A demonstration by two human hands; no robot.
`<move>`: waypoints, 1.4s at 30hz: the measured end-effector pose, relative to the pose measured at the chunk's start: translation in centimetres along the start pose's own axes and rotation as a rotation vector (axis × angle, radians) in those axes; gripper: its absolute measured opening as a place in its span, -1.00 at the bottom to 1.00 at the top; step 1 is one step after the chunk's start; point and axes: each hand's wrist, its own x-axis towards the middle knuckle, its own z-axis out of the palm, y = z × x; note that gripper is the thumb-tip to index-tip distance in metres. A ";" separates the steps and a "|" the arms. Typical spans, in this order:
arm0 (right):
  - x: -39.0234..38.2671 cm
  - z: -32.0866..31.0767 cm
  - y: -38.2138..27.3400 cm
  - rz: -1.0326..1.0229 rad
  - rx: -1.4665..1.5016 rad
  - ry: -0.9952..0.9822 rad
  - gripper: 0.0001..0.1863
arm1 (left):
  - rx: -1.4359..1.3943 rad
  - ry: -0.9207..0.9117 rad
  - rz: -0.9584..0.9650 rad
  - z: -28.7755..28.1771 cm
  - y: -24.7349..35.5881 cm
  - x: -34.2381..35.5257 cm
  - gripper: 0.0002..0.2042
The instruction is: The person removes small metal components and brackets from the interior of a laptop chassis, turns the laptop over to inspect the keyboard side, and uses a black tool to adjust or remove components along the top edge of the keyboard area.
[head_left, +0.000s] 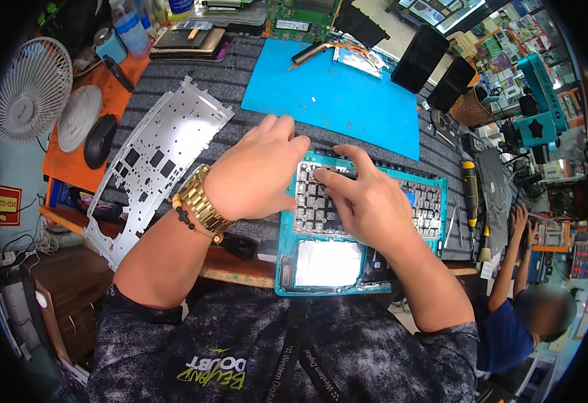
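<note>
At the far left a white desk fan (32,91) stands beside a round white disc (79,117) and a black computer mouse (101,141) on an orange surface (66,166). Next comes a silver perforated metal plate (190,117), lying slantwise on a grey ribbed mat (173,72), its near end reaching the bench edge. The left hand (260,168), with a gold watch (207,203) at its wrist, is back-up with curled fingers at the upper left corner of a teal laptop top case (285,252); its fingertips are hidden, so I cannot tell whether it grips anything. The case lies in front of the person, its near edge over the wooden front edge of the bench, with the keyboard (311,208) and a silver touchpad panel (327,263) set in it. Behind it spreads a blue work mat (334,94), bearing a copper-piped heatsink (311,55) near its far edge. The right hand (371,205) is over the middle of the keyboard, index finger reaching left, thumb close below, the gap narrow; whether something is pinched there I cannot tell. Right of the case are a yellow-and-black screwdriver (469,195), a small brush (485,247) and a co-worker's hands (521,221).
</note>
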 end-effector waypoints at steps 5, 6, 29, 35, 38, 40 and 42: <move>0.9 -1.4 0.5 0.085 0.129 -0.128 -0.71 | -0.007 -0.013 -0.012 -0.3 -0.1 0.0 -0.32; 1.1 -1.6 0.6 0.066 0.158 -0.132 -0.70 | -0.014 -0.007 -0.006 -0.3 -0.1 -0.1 -0.31; 0.8 -1.3 0.2 0.074 0.156 -0.050 -0.72 | -0.037 -0.095 -0.080 -0.7 -0.1 0.0 -0.09; 0.1 -2.7 -0.5 0.084 0.191 -0.135 -0.59 | -0.041 -0.006 -0.026 -0.3 -0.4 -0.2 -0.30; -0.3 -3.2 -0.7 0.112 0.211 -0.180 -0.54 | -0.041 -0.006 -0.023 -0.2 -0.4 -0.2 -0.29; -0.4 -3.2 -0.6 0.115 0.220 -0.162 -0.53 | -0.044 -0.053 -0.056 -0.4 -0.4 -0.2 -0.15; -0.6 -3.0 -0.5 0.110 0.224 -0.114 -0.55 | -0.044 -0.089 -0.083 -0.6 -0.3 -0.1 -0.08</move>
